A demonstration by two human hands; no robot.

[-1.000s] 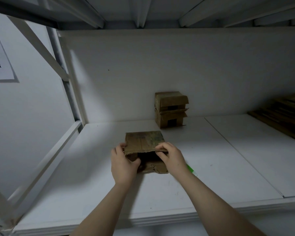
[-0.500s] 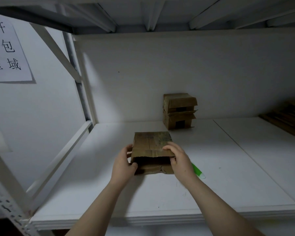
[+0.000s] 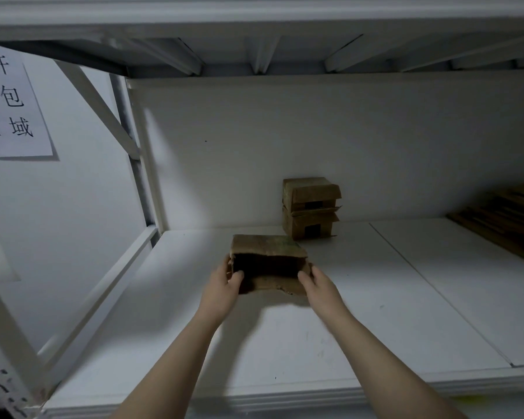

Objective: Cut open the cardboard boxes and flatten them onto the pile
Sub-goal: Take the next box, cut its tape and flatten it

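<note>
Both hands clasp the cardboard box (image 3: 266, 251) from either side. The left hand (image 3: 224, 282) has its thumb hooked into the dark mouth and its fingers along the outside of the 9 o'clock wall. The right hand (image 3: 318, 285) mirrors it at the 3 o'clock wall, thumb over the lower panel. That side is a little blurred, so how firmly it pinches is hard to say. Holding the two short walls like this looks like a way to square the box up or push it in sideways, which fits flattening it rather than cutting it. No knife shows in either hand.

The box lies on its side on the white shelf (image 3: 375, 313), roughly midway across it. Its open end faces 6 o'clock, toward the person, and its closed end faces 12 o'clock, toward the back wall. Its long axis runs 9 to 3 across the shelf. A ragged lower flap juts forward between the thumbs.

At 1 o'clock from it, close by against the back wall, stand the stacked boxes (image 3: 310, 207), two high and not yet flattened. Far out at 3 o'clock, well apart, lies the pile (image 3: 502, 219) of flattened cardboard where this one should end up. A paper sign (image 3: 9, 107) hangs at 10 o'clock on the side wall.
</note>
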